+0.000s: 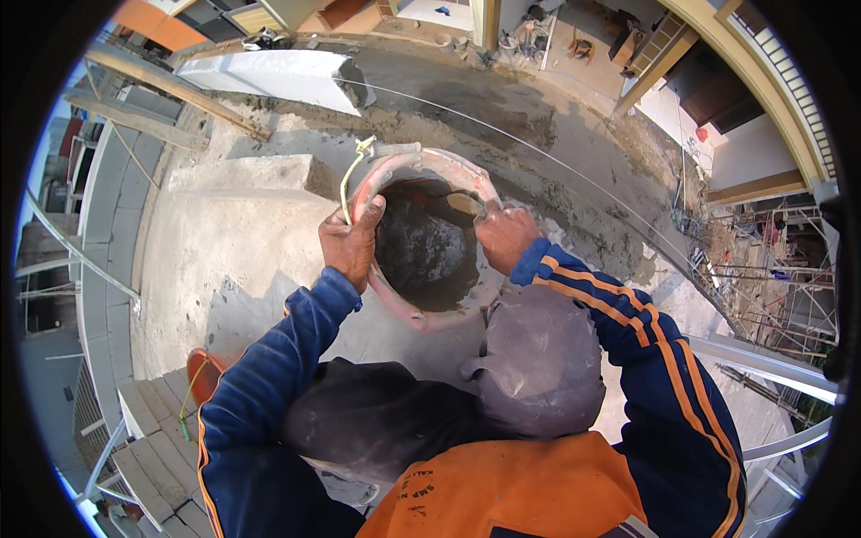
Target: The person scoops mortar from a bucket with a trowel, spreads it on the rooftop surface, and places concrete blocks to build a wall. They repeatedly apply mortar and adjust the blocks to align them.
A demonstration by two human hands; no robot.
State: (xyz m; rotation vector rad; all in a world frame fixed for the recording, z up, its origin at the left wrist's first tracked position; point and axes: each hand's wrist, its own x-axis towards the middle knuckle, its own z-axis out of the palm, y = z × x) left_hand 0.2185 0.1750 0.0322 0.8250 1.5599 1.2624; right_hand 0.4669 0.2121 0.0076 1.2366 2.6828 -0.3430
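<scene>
In the middle sits a pink plastic bucket (414, 318) with grey watery mix (421, 255) inside. My left hand (350, 235) grips its left rim, where a pale yellow cord (350, 170) runs up to a knot at the top. My right hand (507, 235) is closed at the upper right rim, beside a thin curved piece whose kind I cannot make out. Below the bucket are my bent knee (538, 359) and dark trousers.
A white concrete beam (260, 81) and wooden poles (179, 90) lie upper left. A string crosses wet cement (484, 108) ahead. Scaffolding (753, 260) stands right; pale blocks (152, 430) and an orange container (204, 377) are lower left. A low concrete ledge (233, 179) is left of the bucket.
</scene>
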